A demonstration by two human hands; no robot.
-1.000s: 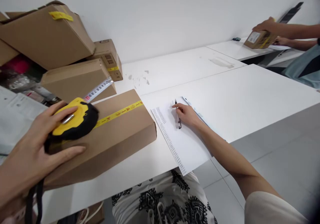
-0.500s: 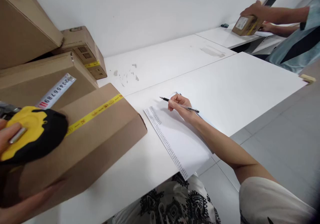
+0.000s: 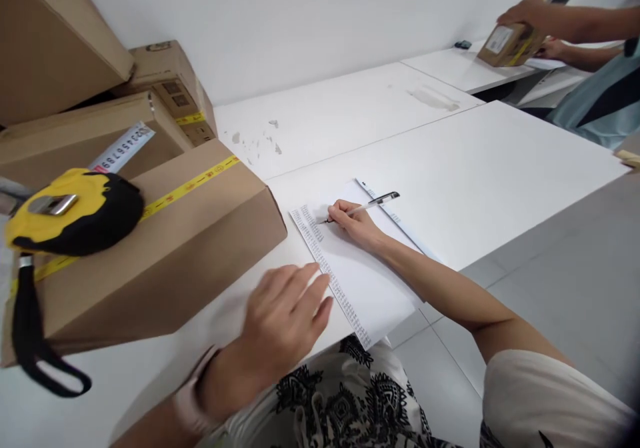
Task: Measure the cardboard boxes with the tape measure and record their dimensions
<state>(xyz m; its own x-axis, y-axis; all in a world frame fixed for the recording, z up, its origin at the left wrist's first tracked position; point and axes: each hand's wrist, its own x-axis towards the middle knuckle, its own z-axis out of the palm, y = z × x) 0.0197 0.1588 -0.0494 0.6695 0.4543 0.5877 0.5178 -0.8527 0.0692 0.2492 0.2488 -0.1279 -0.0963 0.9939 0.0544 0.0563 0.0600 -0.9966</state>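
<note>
The right hand [image 3: 353,223] pinches a pen [image 3: 373,203], its tip near small writing [image 3: 313,227] on a paper sheet [image 3: 367,278] beside a taped carton [image 3: 200,251], while the empty left hand [image 3: 283,315], fingers loosely spread, is by the sheet's edge, where pressing down should steady the page.

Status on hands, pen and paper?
Right hand gripping pen, tip at paper. Left hand open, by paper's edge, contact unclear. Tape measure on box, off the paper; nothing blocking the pen.
</note>
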